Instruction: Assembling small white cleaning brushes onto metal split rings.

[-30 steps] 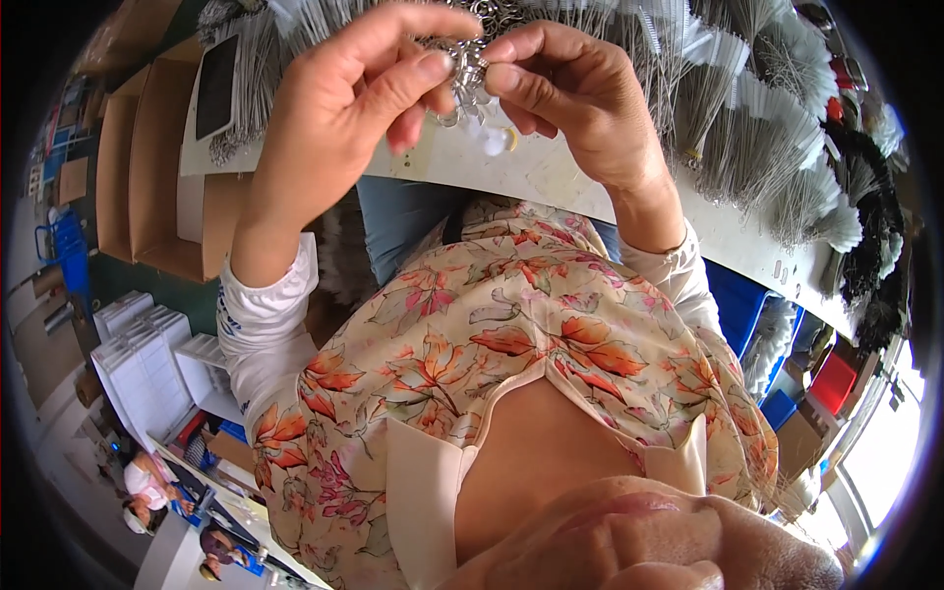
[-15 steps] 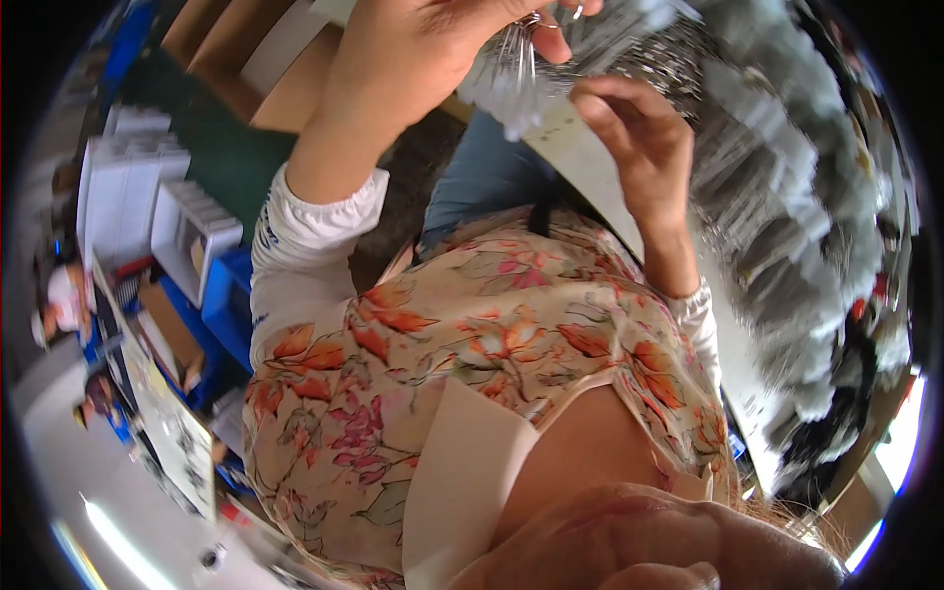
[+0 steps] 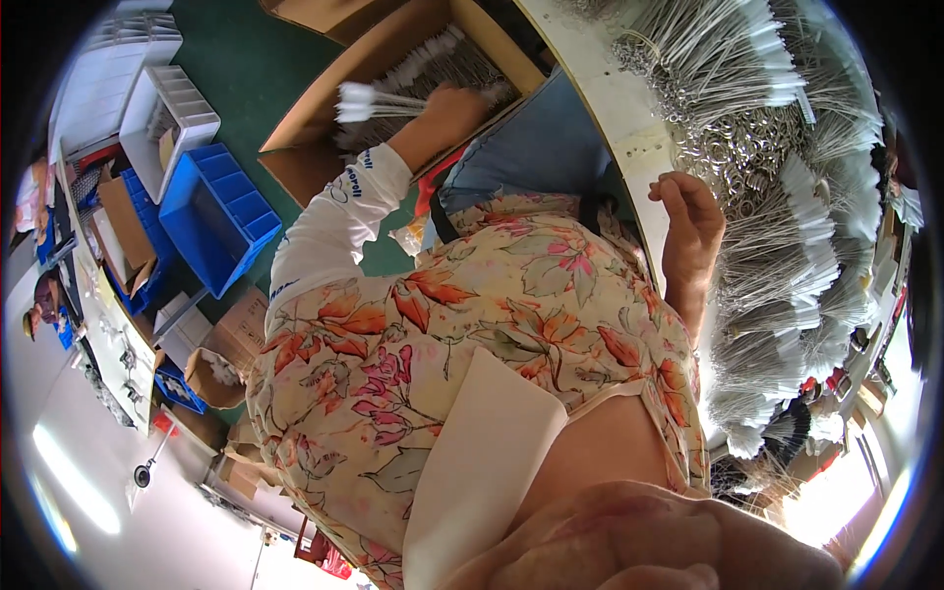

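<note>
- Your left hand is down at your left side, inside the open cardboard box on the floor, fingers closed round a bundle of thin wire ties with white tags.
- The bundle's long axis runs across the box, tagged end pointing out to your left and the wire end buried in your grip; it lies just above the other ties stacked in the box.
- Your right hand is well apart from the left, raised at the counter edge on your right. Its fingers are curled in loosely; you cannot tell from here whether they pinch anything.
- Heaps of the same tagged ties cover the counter just beyond that right hand, with a knot of metal rings among them.
- So the held bundle is the left hand's alone: the box lies low and left, the counter high and right, with your body between them.
- A blue bin sits on the floor farther left of the box.
</note>
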The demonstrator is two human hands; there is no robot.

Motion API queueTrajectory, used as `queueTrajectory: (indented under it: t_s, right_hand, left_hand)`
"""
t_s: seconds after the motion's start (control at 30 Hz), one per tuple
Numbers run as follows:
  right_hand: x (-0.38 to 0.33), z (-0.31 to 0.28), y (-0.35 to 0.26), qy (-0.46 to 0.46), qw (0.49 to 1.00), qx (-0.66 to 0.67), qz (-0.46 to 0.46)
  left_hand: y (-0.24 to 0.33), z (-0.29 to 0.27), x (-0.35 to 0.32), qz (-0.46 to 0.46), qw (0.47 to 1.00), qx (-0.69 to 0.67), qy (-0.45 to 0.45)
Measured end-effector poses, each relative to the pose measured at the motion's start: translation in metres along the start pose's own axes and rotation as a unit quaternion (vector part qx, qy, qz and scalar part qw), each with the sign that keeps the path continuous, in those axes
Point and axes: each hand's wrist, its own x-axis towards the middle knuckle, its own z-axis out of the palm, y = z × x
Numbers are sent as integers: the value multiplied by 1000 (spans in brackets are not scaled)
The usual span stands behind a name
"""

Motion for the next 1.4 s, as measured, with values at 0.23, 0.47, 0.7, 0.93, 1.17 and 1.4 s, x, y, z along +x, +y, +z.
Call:
queueTrajectory:
  t_s: [0.23, 0.47, 0.7, 0.93, 1.17, 1.4]
  right_hand:
    - [7, 10, -1, -32, 998, 15, 47]
    - [16, -9, -27, -41, 998, 22, 47]
    - [20, -70, -89, 11, 995, -62, -77]
    - [0, -177, -134, 151, 963, -143, -171]
    - [37, -287, -138, 265, 897, -317, -160]
    - [150, -332, -127, 311, 849, -417, -92]
  left_hand:
    - [-83, 154, -76, -29, 991, 2, -132]
    - [-41, -36, -3, 39, 943, -329, -17]
    - [27, -304, 42, 223, 825, -487, -179]
    - [127, -391, 268, 181, 928, -325, 17]
    - [116, -358, 401, 10, 983, 88, 162]
    - [90, -372, 414, 40, 962, -66, 260]
